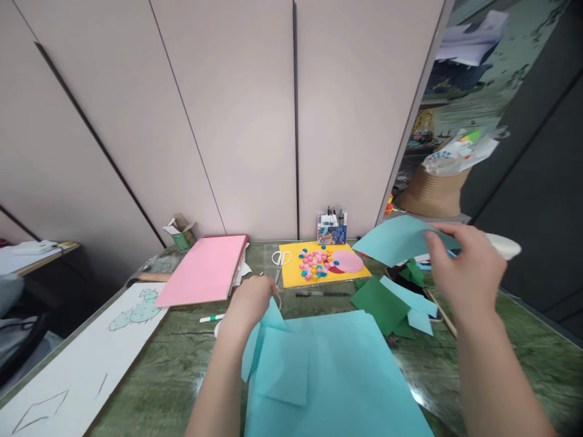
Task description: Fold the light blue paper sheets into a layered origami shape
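Note:
My right hand (pixel 469 261) is closed in a pinch on a curved piece of light blue paper (pixel 396 240), raised above the right side of the table. My left hand (pixel 255 297) has its fingers curled together over a pointed light blue paper scrap (pixel 273 315); its grip is hidden. White-handled scissors (pixel 281 258) lie just beyond those fingertips, blades towards me. Below my hands is a large light blue sheet (pixel 350 376), with a smaller blue square (pixel 283 367) on its left part.
Pink and blue bits (pixel 316 264) and a pink circle (pixel 348 261) rest on a yellow sheet (pixel 291 276). Nearby are a black pen (pixel 322 294), green paper (pixel 380 304), a pink folder (pixel 203 270), a marker box (pixel 331 233) and a white board with drawings (pixel 86 346).

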Motion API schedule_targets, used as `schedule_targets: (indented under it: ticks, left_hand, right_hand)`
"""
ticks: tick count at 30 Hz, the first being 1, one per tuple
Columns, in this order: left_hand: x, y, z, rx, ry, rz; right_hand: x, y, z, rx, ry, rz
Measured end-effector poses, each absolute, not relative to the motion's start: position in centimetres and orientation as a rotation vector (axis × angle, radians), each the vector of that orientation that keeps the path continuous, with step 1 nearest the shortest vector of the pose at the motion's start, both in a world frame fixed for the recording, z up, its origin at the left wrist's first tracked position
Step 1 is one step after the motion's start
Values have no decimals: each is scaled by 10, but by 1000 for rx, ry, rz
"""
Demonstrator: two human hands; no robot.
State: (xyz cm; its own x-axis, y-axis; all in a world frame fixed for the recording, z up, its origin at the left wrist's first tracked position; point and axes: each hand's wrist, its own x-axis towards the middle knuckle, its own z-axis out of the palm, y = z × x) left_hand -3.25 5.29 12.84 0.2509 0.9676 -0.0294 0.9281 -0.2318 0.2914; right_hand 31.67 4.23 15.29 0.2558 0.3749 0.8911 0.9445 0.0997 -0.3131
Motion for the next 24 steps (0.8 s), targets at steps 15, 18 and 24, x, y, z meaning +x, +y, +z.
schedule_targets:
  ticks: [15, 18, 24]
  left_hand:
    - [16, 15, 162, 1938, 1042, 917]
    - [20, 14, 161, 1749, 928, 927]
    - [16, 24, 160, 1531, 936, 1103]
  right_hand:
    - [261, 4, 168, -1116, -2082, -29]
    - [249, 2, 169, -1113, -2084, 97]
    - [254, 10, 166, -1323, -1833, 220]
